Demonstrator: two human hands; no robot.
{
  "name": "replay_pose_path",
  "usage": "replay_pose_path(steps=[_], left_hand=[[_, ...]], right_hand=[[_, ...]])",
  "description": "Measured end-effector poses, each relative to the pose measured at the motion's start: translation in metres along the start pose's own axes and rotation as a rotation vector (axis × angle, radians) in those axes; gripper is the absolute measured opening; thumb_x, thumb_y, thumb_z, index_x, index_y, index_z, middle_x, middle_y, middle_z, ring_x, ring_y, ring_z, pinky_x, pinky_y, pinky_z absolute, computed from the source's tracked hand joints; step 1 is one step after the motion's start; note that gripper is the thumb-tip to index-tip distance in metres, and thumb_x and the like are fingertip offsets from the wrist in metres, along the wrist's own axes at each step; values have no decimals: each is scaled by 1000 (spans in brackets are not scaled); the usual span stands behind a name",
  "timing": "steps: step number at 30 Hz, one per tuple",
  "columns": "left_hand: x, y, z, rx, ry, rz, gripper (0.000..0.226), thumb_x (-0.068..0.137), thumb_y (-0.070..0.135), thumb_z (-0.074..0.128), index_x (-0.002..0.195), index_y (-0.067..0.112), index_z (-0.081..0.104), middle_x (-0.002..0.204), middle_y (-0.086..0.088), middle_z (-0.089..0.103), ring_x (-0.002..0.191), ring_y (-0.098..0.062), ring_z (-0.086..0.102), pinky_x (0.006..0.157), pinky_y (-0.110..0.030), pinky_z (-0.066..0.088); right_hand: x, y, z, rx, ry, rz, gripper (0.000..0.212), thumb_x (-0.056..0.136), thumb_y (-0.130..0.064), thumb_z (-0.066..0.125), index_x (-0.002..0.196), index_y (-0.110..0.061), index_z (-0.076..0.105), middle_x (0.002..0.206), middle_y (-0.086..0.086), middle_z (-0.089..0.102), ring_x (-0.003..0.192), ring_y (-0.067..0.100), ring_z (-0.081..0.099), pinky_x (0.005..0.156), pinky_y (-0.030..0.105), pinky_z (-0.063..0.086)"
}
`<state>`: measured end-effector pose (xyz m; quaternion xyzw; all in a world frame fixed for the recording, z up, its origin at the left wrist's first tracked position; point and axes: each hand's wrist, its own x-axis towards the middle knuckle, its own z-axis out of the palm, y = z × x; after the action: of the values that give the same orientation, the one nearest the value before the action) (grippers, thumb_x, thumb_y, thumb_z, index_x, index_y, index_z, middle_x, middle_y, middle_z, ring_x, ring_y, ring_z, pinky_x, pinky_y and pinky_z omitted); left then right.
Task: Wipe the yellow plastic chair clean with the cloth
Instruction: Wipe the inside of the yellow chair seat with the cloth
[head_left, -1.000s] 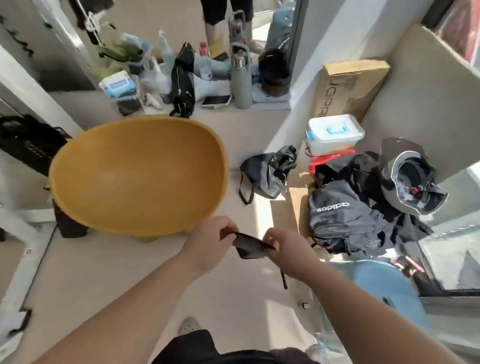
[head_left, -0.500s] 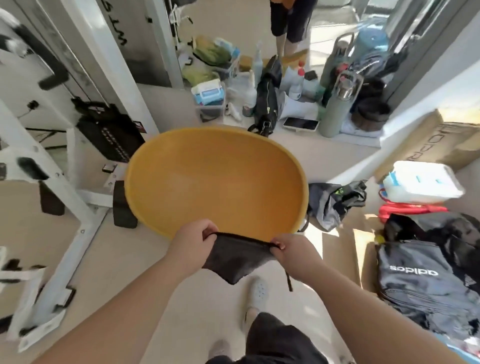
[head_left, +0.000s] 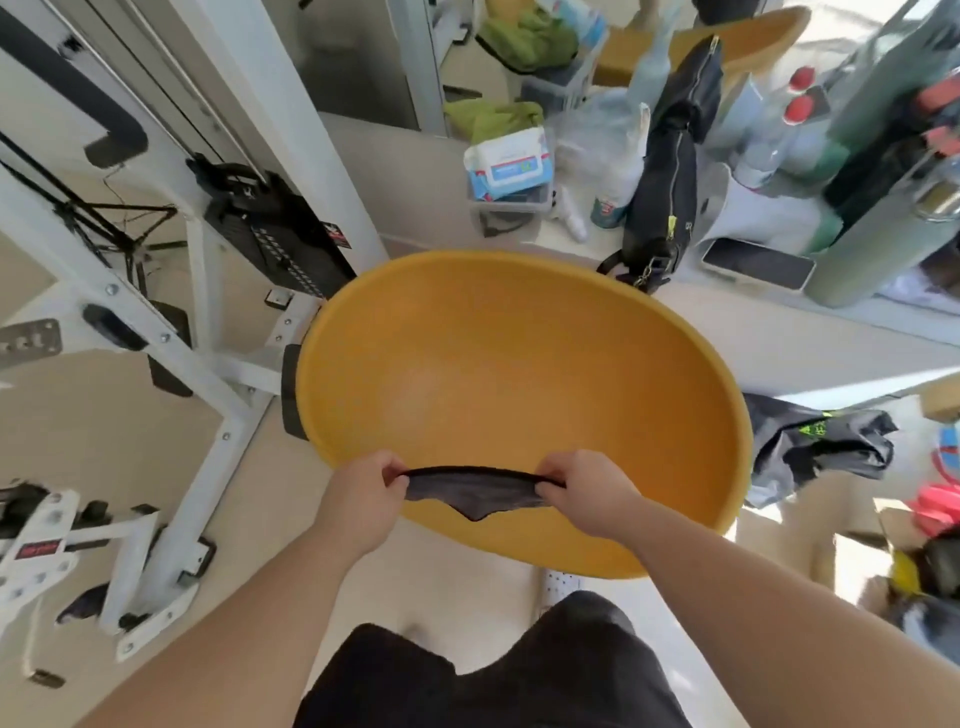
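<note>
The yellow plastic chair (head_left: 519, 374) fills the middle of the view as a wide, bowl-shaped seat shell seen from above. A small dark cloth (head_left: 475, 492) is stretched flat between both hands, just above the seat's near rim. My left hand (head_left: 363, 491) pinches the cloth's left end. Its right end is pinched in my right hand (head_left: 584, 491). The cloth's lower edge sags into a point over the yellow surface. The chair's legs are hidden under the shell.
A white metal gym frame (head_left: 208, 332) with black weight plates (head_left: 280, 239) stands close on the left. Behind the chair sit a wipes pack (head_left: 506, 163), a black bag (head_left: 665, 171), a phone (head_left: 758, 262) and bottles. A dark garment (head_left: 815, 447) lies on the floor at right.
The view has swung left and moved closer, so the chair now sits centred and larger. Both hands have drawn the cloth out wider and lifted it over the seat's near rim.
</note>
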<state>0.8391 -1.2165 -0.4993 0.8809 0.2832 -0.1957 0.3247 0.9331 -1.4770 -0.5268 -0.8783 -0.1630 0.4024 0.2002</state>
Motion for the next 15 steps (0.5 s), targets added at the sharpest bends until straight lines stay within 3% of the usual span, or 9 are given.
replay_pose_path(steps=[5, 7, 10, 13, 15], left_hand=[[72, -24, 0, 31, -90, 29, 14, 98, 16, 59, 91, 26, 66, 86, 10, 66, 77, -16, 60, 60, -27, 44], [102, -42, 5, 54, -163, 52, 14, 98, 17, 59, 92, 27, 65, 88, 12, 64, 78, -12, 59, 62, -26, 44], [143, -74, 16, 110, -300, 121, 22, 97, 18, 59, 83, 34, 62, 83, 7, 66, 75, -16, 61, 65, -34, 50], [173, -103, 24, 210, -447, 166, 22, 98, 20, 56, 82, 35, 58, 81, 5, 65, 66, -15, 57, 53, -29, 43], [187, -116, 28, 252, -535, 174, 17, 97, 20, 55, 88, 32, 62, 86, 5, 65, 65, -14, 58, 49, -25, 41]], right_hand=[[55, -12, 3, 66, 79, 109, 11, 100, -30, 56, 94, -35, 63, 89, -2, 69, 65, 15, 58, 55, 31, 46], [71, -18, 19, 81, 97, 182, 17, 99, -29, 57, 88, -42, 57, 88, -5, 69, 66, 16, 61, 57, 33, 52], [86, -30, 59, 138, 122, 318, 15, 99, -26, 57, 92, -39, 58, 90, -3, 71, 68, 17, 63, 59, 35, 54], [94, -42, 105, 223, 125, 424, 17, 98, -22, 56, 94, -37, 62, 86, -2, 69, 59, 12, 55, 51, 29, 42], [100, -47, 125, 247, 123, 490, 14, 96, -23, 57, 95, -35, 64, 88, -2, 68, 62, 12, 55, 53, 29, 45]])
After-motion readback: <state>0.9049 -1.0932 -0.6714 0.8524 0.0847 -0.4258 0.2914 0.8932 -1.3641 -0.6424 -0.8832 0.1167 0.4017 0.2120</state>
